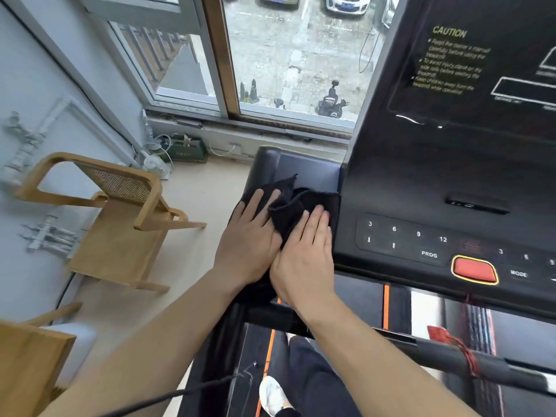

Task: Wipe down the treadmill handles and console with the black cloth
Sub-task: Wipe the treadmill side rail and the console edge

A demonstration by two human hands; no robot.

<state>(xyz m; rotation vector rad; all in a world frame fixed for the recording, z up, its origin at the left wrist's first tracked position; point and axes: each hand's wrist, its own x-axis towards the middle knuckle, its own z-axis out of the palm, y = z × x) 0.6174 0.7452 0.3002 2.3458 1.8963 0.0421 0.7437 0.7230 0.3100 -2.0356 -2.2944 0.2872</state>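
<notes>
Black cloth [296,206]: bunched on the treadmill's left side tray [310,171], beside the console [451,182] | left hand [248,239]: flat on cloth, fingers extended | right hand [305,254]: flat on cloth, fingers extended, touching left hand | red button [474,269]: lower console | wooden chair [120,218]: left, by window [288,55].

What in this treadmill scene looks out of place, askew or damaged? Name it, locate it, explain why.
A red tag on red cord is tied around the black handlebar lower right, looking improvised. The black cloth is bunched under both hands, not flat. No visible damage.
</notes>
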